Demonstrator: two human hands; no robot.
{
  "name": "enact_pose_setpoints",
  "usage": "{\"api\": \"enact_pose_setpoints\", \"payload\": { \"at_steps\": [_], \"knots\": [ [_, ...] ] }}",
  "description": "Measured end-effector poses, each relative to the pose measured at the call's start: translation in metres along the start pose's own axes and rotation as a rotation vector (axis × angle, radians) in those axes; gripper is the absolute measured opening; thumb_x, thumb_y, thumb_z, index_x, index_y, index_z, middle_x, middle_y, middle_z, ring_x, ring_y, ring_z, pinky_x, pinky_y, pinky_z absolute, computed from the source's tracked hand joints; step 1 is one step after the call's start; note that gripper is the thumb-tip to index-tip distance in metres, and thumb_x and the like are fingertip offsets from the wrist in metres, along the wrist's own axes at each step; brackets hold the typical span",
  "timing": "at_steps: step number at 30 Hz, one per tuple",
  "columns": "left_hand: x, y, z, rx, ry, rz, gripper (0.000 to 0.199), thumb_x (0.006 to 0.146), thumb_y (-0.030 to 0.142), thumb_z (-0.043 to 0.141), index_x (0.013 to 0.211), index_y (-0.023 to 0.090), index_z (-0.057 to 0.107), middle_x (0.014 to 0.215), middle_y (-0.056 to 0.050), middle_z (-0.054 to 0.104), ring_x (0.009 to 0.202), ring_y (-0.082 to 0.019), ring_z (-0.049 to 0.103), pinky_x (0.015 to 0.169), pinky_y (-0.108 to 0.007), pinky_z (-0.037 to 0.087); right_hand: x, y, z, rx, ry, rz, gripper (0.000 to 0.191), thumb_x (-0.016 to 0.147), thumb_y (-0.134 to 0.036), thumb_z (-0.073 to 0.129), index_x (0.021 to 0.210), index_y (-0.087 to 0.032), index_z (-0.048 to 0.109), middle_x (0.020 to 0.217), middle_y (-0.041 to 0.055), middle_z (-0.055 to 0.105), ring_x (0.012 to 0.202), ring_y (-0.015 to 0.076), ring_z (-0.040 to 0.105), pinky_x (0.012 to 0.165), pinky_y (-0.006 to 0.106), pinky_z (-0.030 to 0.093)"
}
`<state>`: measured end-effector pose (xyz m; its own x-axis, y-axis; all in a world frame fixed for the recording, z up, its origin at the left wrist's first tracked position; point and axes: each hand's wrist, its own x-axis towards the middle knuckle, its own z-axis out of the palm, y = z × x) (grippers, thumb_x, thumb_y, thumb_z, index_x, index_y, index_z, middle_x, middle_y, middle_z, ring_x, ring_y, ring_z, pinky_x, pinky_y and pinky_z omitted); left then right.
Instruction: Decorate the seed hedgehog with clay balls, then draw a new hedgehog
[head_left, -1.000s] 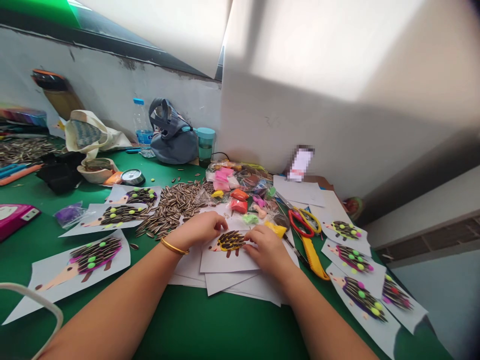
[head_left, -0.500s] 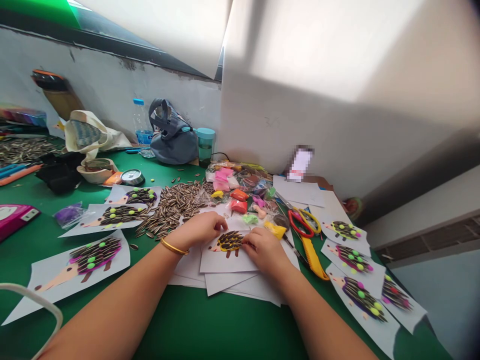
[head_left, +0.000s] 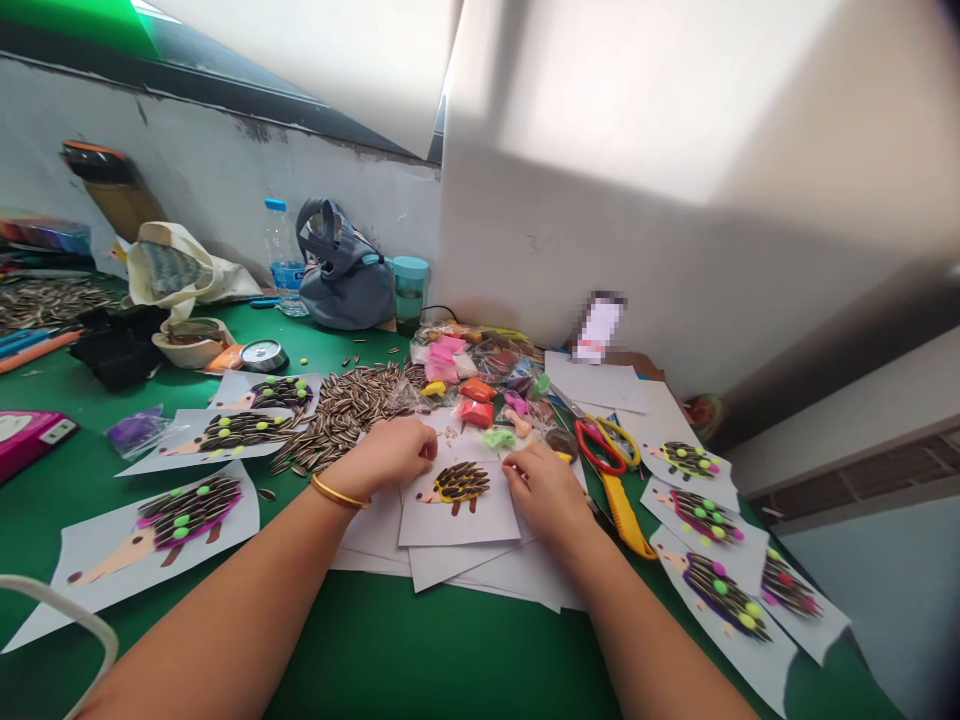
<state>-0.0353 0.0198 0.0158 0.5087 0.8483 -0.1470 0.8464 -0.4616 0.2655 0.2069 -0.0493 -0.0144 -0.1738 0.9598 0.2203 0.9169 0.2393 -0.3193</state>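
A yellow clay hedgehog (head_left: 461,483) with dark seed spines and brown legs lies on white paper (head_left: 427,530) in front of me. My left hand (head_left: 397,452), with a gold bangle at the wrist, is at the paper's upper left, fingers curled together; whatever they may hold is too small to name. My right hand (head_left: 546,485) is bent at the paper's right edge, fingertips near it, and its grip is unclear. Loose sunflower seeds (head_left: 360,405) are piled beyond my left hand. Bagged red clay (head_left: 475,412) and green clay (head_left: 499,438) sit beyond the paper.
Red-handled scissors (head_left: 600,447) and a yellow cutter (head_left: 626,515) lie right of my right hand. Hedgehog pictures rest on both sides, one at left (head_left: 180,515). At the back stand a blue-grey bag (head_left: 349,275), a bottle (head_left: 283,262) and a propped phone (head_left: 600,328).
Both hands have drawn away from the hedgehog, my left hand leftward and my right hand rightward, so its right end now shows.
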Motion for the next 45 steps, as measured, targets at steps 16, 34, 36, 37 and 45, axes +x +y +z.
{"api": "enact_pose_setpoints", "payload": {
  "at_steps": [16, 34, 36, 37, 45],
  "knots": [
    [0.003, -0.004, 0.002, -0.076, -0.031, 0.014, 0.012, 0.071, 0.024, 0.058, 0.078, 0.023, 0.068, 0.085, -0.002, 0.070, 0.081, -0.019, 0.062, 0.067, -0.027, 0.040, -0.001, -0.006, 0.004, 0.037, 0.052, 0.033, 0.014, 0.091, -0.021, 0.047, 0.084, -0.021, 0.059, 0.083, 0.0039, 0.064, 0.081, 0.0189, 0.057, 0.071, 0.028, 0.038],
    [0.006, -0.011, 0.000, -0.386, -0.045, 0.011, 0.027, 0.080, 0.037, 0.051, 0.088, 0.020, 0.070, 0.089, -0.001, 0.072, 0.079, -0.017, 0.062, 0.069, -0.024, 0.044, 0.004, 0.011, 0.017, 0.699, 0.021, 0.264, 0.023, 0.088, -0.038, 0.045, 0.096, -0.020, 0.057, 0.080, 0.0015, 0.064, 0.069, 0.0176, 0.059, 0.058, 0.026, 0.044],
    [0.006, -0.010, -0.001, -0.390, -0.050, 0.008, 0.027, 0.080, 0.036, 0.051, 0.088, 0.020, 0.070, 0.088, -0.001, 0.072, 0.079, -0.016, 0.062, 0.069, -0.024, 0.045, 0.003, 0.011, 0.018, 0.759, -0.035, 0.276, 0.024, 0.088, -0.037, 0.044, 0.097, -0.020, 0.058, 0.080, 0.0021, 0.066, 0.068, 0.0174, 0.060, 0.057, 0.026, 0.046],
    [0.006, -0.011, -0.002, -0.391, -0.057, 0.007, 0.026, 0.080, 0.036, 0.051, 0.088, 0.020, 0.070, 0.087, -0.001, 0.072, 0.079, -0.016, 0.062, 0.068, -0.024, 0.045, 0.002, 0.011, 0.017, 0.773, -0.063, 0.280, 0.023, 0.088, -0.036, 0.044, 0.096, -0.019, 0.058, 0.081, 0.0024, 0.066, 0.068, 0.0172, 0.061, 0.057, 0.026, 0.046],
    [0.006, -0.014, 0.007, -0.282, -0.143, 0.061, 0.022, 0.073, 0.030, 0.059, 0.086, 0.023, 0.074, 0.088, -0.001, 0.074, 0.076, -0.017, 0.063, 0.066, -0.024, 0.043, -0.003, 0.009, 0.001, 0.510, -0.216, 0.200, 0.015, 0.083, -0.025, 0.047, 0.079, -0.020, 0.061, 0.068, -0.0014, 0.064, 0.060, 0.0140, 0.057, 0.052, 0.022, 0.039]
  ]
}}
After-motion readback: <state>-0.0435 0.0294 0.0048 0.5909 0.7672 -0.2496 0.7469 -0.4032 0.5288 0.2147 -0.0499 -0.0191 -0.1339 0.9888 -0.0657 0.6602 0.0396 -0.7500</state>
